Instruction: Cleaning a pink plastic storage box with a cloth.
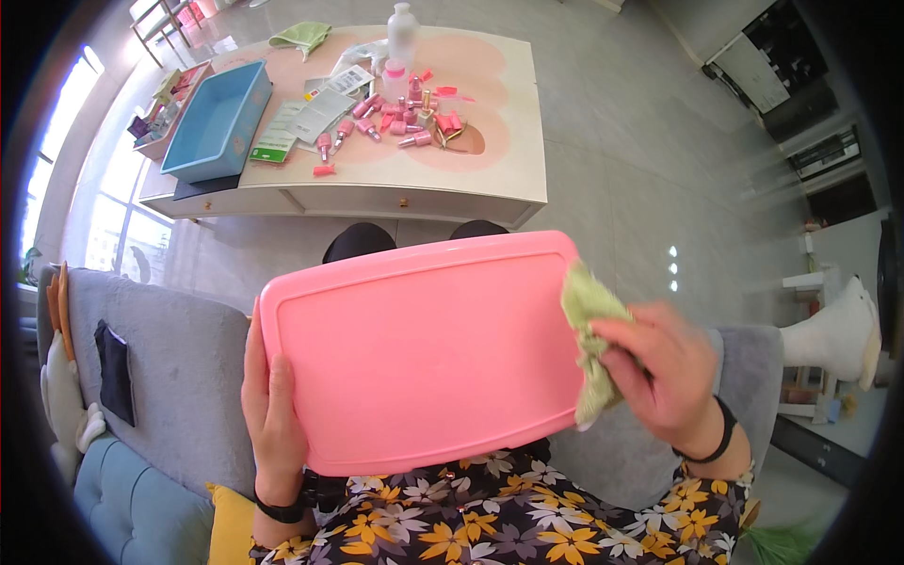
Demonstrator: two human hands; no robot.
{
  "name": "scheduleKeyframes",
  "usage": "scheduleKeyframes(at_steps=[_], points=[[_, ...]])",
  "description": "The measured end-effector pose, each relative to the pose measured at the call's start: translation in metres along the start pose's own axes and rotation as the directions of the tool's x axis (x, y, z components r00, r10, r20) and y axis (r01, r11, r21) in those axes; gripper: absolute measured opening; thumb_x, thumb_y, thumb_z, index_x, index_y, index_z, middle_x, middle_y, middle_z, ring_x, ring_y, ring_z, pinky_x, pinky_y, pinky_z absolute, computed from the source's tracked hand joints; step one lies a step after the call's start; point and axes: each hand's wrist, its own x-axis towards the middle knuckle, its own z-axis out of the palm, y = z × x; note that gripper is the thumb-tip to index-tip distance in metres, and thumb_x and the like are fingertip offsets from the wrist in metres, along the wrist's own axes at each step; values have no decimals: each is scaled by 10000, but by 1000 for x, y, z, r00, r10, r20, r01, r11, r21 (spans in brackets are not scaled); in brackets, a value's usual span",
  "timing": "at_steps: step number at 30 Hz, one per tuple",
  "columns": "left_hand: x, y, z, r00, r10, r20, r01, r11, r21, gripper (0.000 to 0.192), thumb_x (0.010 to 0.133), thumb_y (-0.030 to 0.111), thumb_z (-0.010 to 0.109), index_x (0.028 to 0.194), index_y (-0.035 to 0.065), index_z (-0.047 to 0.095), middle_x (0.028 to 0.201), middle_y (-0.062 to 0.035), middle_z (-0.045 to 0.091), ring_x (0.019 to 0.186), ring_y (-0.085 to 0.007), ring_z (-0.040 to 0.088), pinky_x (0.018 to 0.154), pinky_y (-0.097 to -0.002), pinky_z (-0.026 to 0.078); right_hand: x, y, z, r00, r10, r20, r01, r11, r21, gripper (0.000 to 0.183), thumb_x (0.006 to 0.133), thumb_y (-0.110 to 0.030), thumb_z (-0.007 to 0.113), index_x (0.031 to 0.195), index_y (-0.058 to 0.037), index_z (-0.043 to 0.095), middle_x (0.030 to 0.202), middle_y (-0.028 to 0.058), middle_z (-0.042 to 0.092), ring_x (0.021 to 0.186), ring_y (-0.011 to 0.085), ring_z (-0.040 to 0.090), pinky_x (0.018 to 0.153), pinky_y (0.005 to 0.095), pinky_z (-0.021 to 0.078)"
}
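Note:
A pink plastic tray or lid (pixel 431 353) with rounded corners is tilted up over my lap, its flat face toward me. Its left edge is gripped by my left hand (pixel 275 417), thumb on the face and fingers behind. My right hand (pixel 657 367), slightly blurred, pinches a crumpled light green cloth (pixel 593 346). The cloth lies against the tray's right edge and hides part of it. Whether the piece is a lid or the underside of a tray, I cannot tell.
Ahead stands a low table (pixel 487 176) with a blue plastic bin (pixel 219 116), pink nail polish bottles (pixel 367 128), flat packets (pixel 321 113), a white bottle (pixel 402 35) and another green cloth (pixel 302 37). A grey sofa (pixel 162 353) surrounds me, with a white plush toy (pixel 833 332) at right.

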Motion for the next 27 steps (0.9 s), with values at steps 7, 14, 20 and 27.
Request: scheduleKeyframes(at_steps=[7, 14, 20, 27], points=[[-1, 5, 0, 998, 7, 60, -5, 1000, -29, 560, 1091, 198, 444, 1561, -81, 322, 1579, -204, 419, 1444, -272, 428, 1185, -382, 332, 89, 4, 45, 966, -252, 63, 238, 957, 165, 230, 841, -95, 761, 1067, -65, 736, 983, 101, 680, 866, 301, 674, 732, 381, 555], [-5, 1, 3, 999, 21, 36, -18, 997, -76, 572, 1092, 240, 443, 1554, -81, 337, 1570, -209, 429, 1447, -279, 425, 1194, -396, 324, 98, 13, 62, 946, -215, 244, 193, 975, 110, 144, 829, -98, 755, 962, -64, 713, 940, 80, 641, 921, 279, 635, 774, 391, 536], [-3, 6, 6, 1000, 10, 16, -10, 999, -39, 580, 1090, 244, 445, 1556, -83, 333, 1567, -214, 434, 1441, -283, 435, 1196, -396, 324, 68, 38, 39, 965, 34, 259, -37, 999, 4, 80, 874, -138, 721, 919, -73, 704, 916, 76, 645, 891, 289, 652, 750, 401, 536], [-3, 8, 8, 1000, 5, 19, -4, 1000, -14, 572, 1088, 238, 432, 1556, -78, 340, 1568, -210, 436, 1431, -281, 446, 1185, -389, 343, 12, 31, 24, 937, 324, 131, -322, 946, -35, 135, 861, -106, 760, 952, -31, 694, 870, 100, 632, 724, 296, 616, 643, 401, 474]])
